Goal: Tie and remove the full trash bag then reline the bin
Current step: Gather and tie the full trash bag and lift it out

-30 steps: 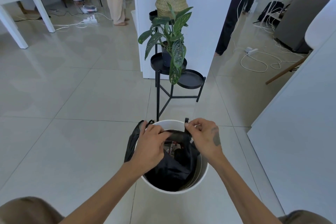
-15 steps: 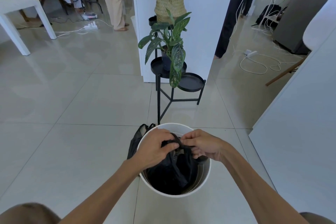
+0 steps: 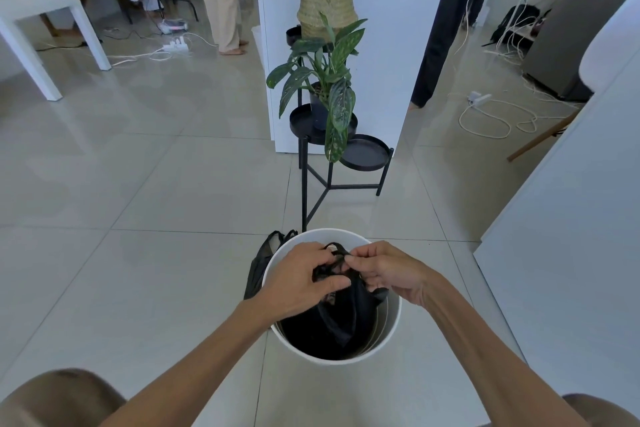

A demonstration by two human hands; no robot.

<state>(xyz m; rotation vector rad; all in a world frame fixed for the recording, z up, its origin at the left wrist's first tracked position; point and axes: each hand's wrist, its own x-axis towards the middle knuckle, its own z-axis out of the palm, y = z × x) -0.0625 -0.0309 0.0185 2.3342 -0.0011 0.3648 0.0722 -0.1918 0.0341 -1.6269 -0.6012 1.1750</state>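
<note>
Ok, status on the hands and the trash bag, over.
Left hand and right hand both pinching the black trash bag handles together. Bag inside the white bin, not lifted. Plant stand just beyond.

Tiled floor (image 3: 145, 184) bears white bin (image 3: 389, 340), plant stand (image 3: 327, 189).

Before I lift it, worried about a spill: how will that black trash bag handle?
Probably floppy: the black trash bag sags in folds inside the white bin. Its thin film looks stretchy where both hands bunch the handles. Likely light, since it hangs loosely.
</note>
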